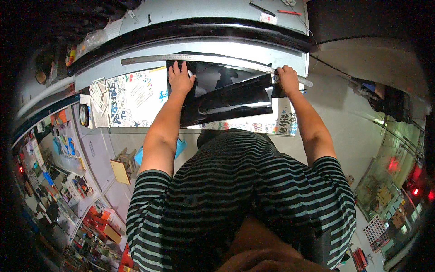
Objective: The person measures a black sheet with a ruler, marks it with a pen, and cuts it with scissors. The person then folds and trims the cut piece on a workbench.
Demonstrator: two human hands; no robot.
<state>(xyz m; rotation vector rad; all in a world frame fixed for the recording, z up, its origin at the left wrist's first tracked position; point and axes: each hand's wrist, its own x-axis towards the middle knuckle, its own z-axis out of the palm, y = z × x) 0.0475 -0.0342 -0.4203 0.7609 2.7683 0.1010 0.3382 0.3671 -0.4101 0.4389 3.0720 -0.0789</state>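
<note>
Long metal ruler (217, 59) lies along far edge of glossy black sheet (210, 86) on counter (292, 59). Left hand (180, 80) spread, fingertips at ruler; right hand (287, 79) curled near ruler's right end, grip unclear.

The left hand (181, 80) lies palm down, its fingers (184, 67) spread and pointing away from the body, thumb angled toward the right hand (287, 80). That hand sits well apart from the left, fingers bent. Behind each hand, the left forearm (164, 124) and right forearm (311, 119) stretch back toward the torso, elbows wide.
</note>
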